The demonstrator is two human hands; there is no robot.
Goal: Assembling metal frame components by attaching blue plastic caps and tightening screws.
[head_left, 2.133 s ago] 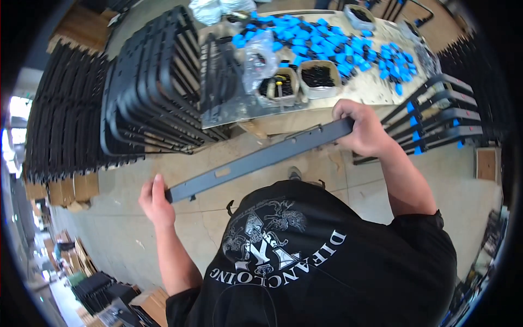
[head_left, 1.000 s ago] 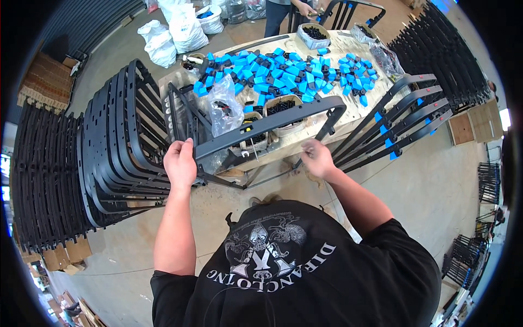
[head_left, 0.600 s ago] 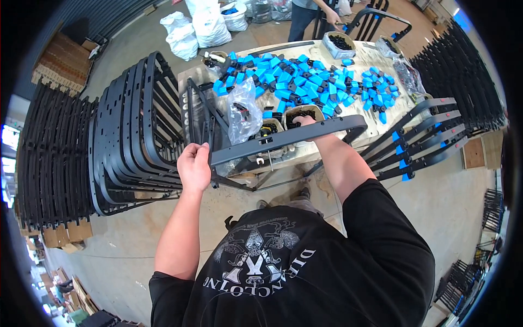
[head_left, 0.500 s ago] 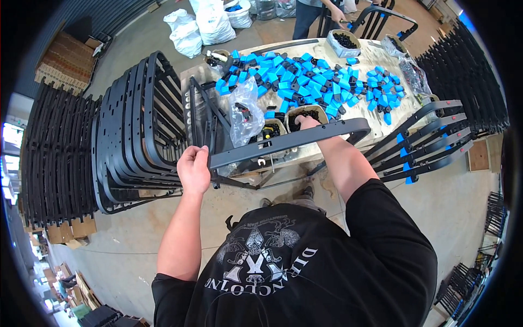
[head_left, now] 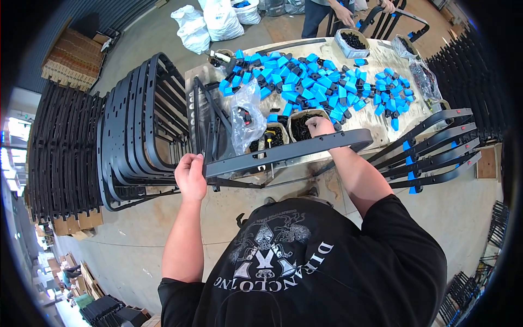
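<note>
My left hand [head_left: 190, 177] is closed round the left end of a dark grey metal frame [head_left: 283, 152], which lies across in front of me at the table's near edge. Beyond the frame's bar, my right hand [head_left: 321, 127] is over an open box of small black parts [head_left: 299, 129]. Its fingers are curled together at the parts; what they pinch is too small to make out. Beside that box stands another container of black parts [head_left: 277, 133], with a yellow-handled screwdriver [head_left: 269, 139] on it. A clear plastic bag [head_left: 245, 122] lies to the left of both.
Many blue and black plastic pieces [head_left: 305, 82] cover the table [head_left: 362, 117]. Dark frames stand stacked at left [head_left: 128, 131], and several with blue pieces [head_left: 436, 150] at right. Across the table a co-worker's hand [head_left: 343, 15] is near a box of black parts [head_left: 353, 42].
My right hand has risen slightly and drawn back from deep in the box, with more of its fingers showing. My left hand keeps its hold on the frame. The view has shifted a little.
</note>
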